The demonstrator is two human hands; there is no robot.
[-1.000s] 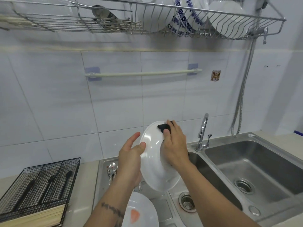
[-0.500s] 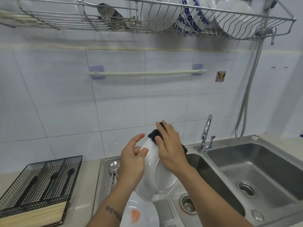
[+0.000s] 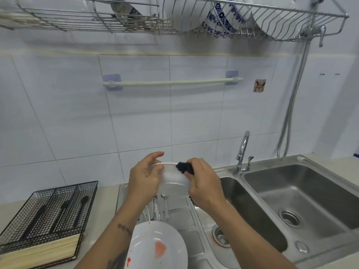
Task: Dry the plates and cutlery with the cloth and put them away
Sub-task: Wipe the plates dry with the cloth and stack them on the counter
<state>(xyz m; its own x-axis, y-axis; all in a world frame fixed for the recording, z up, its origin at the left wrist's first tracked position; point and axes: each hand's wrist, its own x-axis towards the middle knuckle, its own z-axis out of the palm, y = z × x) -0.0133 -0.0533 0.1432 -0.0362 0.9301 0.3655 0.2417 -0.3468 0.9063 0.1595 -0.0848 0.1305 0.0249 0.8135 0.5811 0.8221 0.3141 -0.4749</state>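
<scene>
Now the left hand (image 3: 144,180) grips the round white plate's (image 3: 172,176) rim above the steel draining board (image 3: 180,220), while the right hand (image 3: 204,181) pinches the black cloth (image 3: 184,167) against its far edge.

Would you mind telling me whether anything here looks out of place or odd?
Yes: the white plate lying on the drainboard carries red smears, odd among dishes waiting to be dried. Nothing else stands out.
</scene>
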